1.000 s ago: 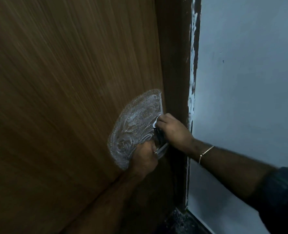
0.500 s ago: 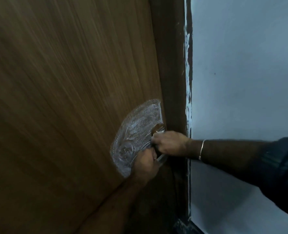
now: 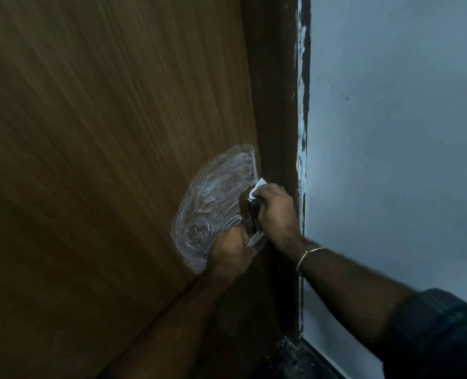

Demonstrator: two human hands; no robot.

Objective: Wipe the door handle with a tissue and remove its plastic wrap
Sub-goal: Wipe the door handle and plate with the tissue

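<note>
A shiny metal door handle [image 3: 251, 214] sits at the right edge of a brown wooden door [image 3: 103, 132]. My right hand [image 3: 276, 212] curls round the upper part of the handle and holds a white tissue [image 3: 257, 188] against it; a corner of the tissue sticks out above my fingers. My left hand [image 3: 232, 251] grips the handle's lower end, where a bit of clear plastic wrap [image 3: 257, 243] shows. A fan-shaped whitish smear [image 3: 216, 203] marks the door to the left of the handle.
The dark door frame [image 3: 276, 105] runs down just right of the handle, its edge streaked with white paint. A pale blue-grey wall [image 3: 390, 160] fills the right side. A dark speckled floor [image 3: 289, 359] shows at the bottom.
My right hand has moved up the handle with the tissue, whose white corner now shows above my fingers. My left hand has stayed on the lower end.
</note>
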